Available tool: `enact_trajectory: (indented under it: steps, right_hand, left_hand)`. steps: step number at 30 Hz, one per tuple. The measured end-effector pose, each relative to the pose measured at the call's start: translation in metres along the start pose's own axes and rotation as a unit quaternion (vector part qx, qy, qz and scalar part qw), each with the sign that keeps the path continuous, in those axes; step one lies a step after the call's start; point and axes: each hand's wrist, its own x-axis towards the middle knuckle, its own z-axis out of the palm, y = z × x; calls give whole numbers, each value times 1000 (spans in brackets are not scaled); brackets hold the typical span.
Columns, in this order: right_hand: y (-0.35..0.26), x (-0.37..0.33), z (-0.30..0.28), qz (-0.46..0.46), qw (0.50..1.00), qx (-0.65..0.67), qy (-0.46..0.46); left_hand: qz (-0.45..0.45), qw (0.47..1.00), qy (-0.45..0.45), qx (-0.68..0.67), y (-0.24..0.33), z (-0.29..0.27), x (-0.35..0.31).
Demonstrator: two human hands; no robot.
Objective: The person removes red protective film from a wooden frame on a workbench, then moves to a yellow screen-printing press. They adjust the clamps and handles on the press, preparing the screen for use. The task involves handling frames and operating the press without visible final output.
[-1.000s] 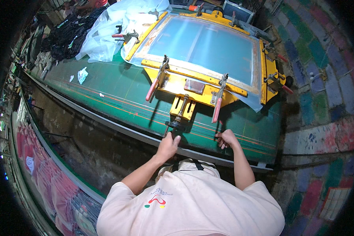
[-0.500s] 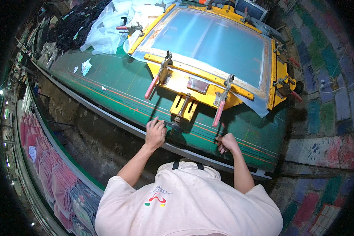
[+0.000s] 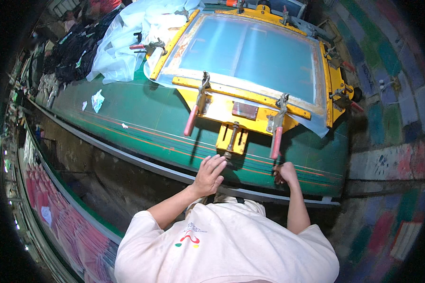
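My left hand [image 3: 208, 177] reaches to the front of a yellow screen-printing frame [image 3: 241, 93]. Its fingers are stretched out and lie at the lower end of an adjusting bolt [image 3: 231, 139], covering most of the knob there. My right hand [image 3: 287, 173] is closed just below the red-handled toggle clamp [image 3: 276, 141] on the right; what it holds, if anything, is dark and hidden by the fingers. Another red-handled clamp [image 3: 191, 120] stands to the left. The frame carries a bluish translucent mesh screen [image 3: 250, 52].
Under the frame is a long green table [image 3: 127, 106] with orange and white lines and scraps of paper [image 3: 97, 101]. Clear plastic sheeting [image 3: 115, 52] and dark cloth [image 3: 68, 59] lie at the back left. Pinkish printed pieces [image 3: 66, 207] line another table at left.
My left hand has moved right and covers the bolt's knob, its fingers straighter. My right hand stays closed below the right clamp. The whole view has shifted slightly.
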Motion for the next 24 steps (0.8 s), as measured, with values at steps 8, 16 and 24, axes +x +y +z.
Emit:
enact_trajectory:
  steps: [8,16,24]
  right_hand:
    - [-21,-27,127,-221,925,37,306]
    - [-91,-83,193,-327,817,27,474]
    - [-144,-95,196,-416,765,9,491]
  left_hand:
    - [-140,988,21,-55,-104,-54,-49]
    - [-182,980,-12,-77,-166,-95,-68]
    - [-199,974,-32,-103,-177,-97,-45]
